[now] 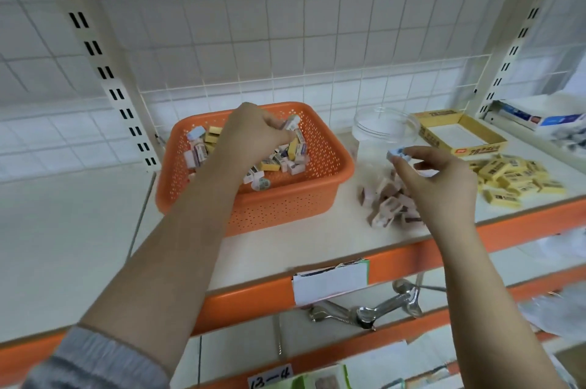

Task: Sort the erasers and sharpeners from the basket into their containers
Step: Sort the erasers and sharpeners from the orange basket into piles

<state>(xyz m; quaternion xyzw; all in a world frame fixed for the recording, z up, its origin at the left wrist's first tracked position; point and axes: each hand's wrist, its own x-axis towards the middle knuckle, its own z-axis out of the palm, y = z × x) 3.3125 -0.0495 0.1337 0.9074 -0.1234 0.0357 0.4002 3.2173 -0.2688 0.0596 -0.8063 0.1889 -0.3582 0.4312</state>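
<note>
The white shelf [285, 249] with its orange front edge carries everything. The orange perforated basket [253, 166] sits at 12 o'clock, holding mixed erasers and sharpeners. The left hand [253, 132] reaches into it, fingers curled over the pieces; whether they grip 1 is hidden. The right hand [437, 179], at 2 o'clock, pinches a pale blue sharpener [396, 154] between thumb and fingertips, just before the clear jar [383, 132]. Pink sharpeners [387, 198] lie under that hand; yellow erasers [517, 179] lie below the yellow box [459, 132] at 3 o'clock.
</note>
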